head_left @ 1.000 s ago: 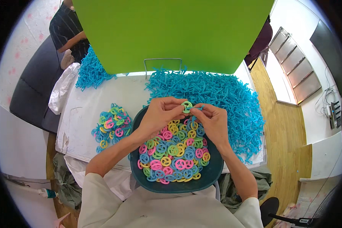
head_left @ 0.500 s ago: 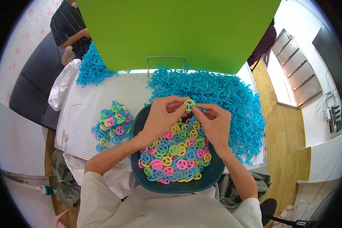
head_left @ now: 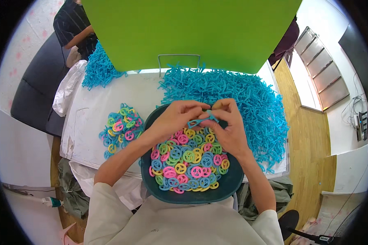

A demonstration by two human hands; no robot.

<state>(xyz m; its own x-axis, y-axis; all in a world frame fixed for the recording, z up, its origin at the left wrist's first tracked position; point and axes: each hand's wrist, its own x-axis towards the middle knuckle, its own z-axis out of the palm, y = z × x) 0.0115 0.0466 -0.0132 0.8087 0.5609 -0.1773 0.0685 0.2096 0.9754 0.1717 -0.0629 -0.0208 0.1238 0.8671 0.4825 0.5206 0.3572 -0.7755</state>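
My left hand (head_left: 176, 119) and my right hand (head_left: 229, 126) meet above the far rim of a dark teal round tray (head_left: 233, 179). Together they pinch a small blue plastic piece (head_left: 203, 120) between their fingertips. The tray holds several round plastic rings (head_left: 188, 163) in pink, yellow, green and blue. A large heap of blue plastic strips (head_left: 249, 102) lies just beyond and to the right of my hands.
A smaller pile of coloured rings (head_left: 120, 126) lies on the white table (head_left: 90, 110) to the left. A green board (head_left: 192, 32) stands at the back, with a wire stand (head_left: 178, 61) before it. Another blue heap (head_left: 98, 69) and another person's arm (head_left: 79, 36) are far left.
The green ring held between my hands earlier is gone; a blue piece is now pinched there. Both hands stay above the tray's far edge.
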